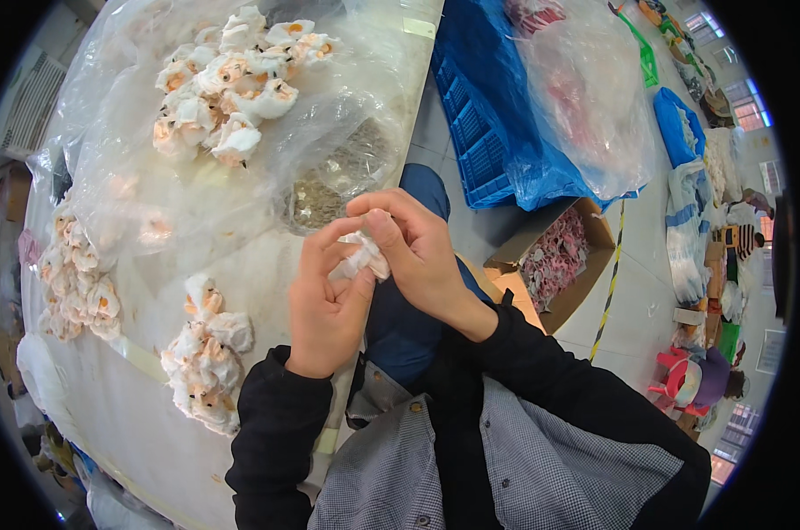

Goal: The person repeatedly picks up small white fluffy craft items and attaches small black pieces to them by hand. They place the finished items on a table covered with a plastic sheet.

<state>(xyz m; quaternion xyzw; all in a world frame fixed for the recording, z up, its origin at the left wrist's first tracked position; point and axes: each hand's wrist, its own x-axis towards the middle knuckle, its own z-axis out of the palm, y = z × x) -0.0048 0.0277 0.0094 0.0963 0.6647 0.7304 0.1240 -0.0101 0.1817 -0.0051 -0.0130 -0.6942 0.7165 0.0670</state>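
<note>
Above my lap, at the table's edge, both hands hold a small white plush piece (366, 257) with a pinkish tint. My left hand (322, 309) pinches it from the left and below, thumb on its front. Fingers of my right hand (422, 261) curl over its top and right side, so much of it is hidden. Just beyond my hands lies a transparent bag of small pale brownish bits (320, 203), too small to name. White fluffy plush pieces with orange patches and dark tips form a pile (228, 84) on plastic sheeting and a nearer pile (204, 367) left of my forearm.
Another plush pile (80, 278) sits at the left of the pale table (267, 274). Right of the table stand a blue crate (475, 146) with blue lining and bagged pink material, and a cardboard box (599, 238) of pink scraps. A person (713, 375) sits far right.
</note>
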